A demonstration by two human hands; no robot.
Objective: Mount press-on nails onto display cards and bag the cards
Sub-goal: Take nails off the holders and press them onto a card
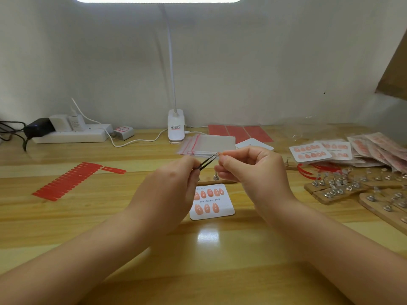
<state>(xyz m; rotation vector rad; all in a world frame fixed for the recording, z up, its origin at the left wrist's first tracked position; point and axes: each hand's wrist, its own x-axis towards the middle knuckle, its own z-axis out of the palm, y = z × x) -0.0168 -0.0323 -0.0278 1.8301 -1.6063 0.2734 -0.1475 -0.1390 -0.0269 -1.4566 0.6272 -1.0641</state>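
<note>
Nails [207,200], eight in count, pink, stuck on a white card [211,201] printed "Handmade Nail": five in the far row, three in the near row. Card flat on the desk [110,227], just near of both hands, centre of the scene.

Left hand [174,183] raised above the desk, fingers closed around dark tweezers [208,161]; tips pointing up and right, nearly shut, meeting the fingertips of the right hand [248,170]. Right grip pinched tight, thumb against forefinger, on something too small to make out at the tweezer tips; cannot tell whether a nail or a sticker.

Far of the hands, a fanned stack of clear bags [207,145] with red zip strips; count not readable. Behind these, three red sheets [240,132] side by side, and one blank white card [254,144] next to the bags.

At the left, one red sheet of adhesive tabs [68,181] in a long slanted row, with one loose red strip [113,169] just beside its far end.

At the right, two filled cards [320,150] overlapping, a heap of bagged cards [378,150] farther right, and wooden holders [352,190] studded with metal stands; number of holders unclear.

At the far edge, one white clip lamp [175,126] and one power strip [72,134] with plugs.
</note>
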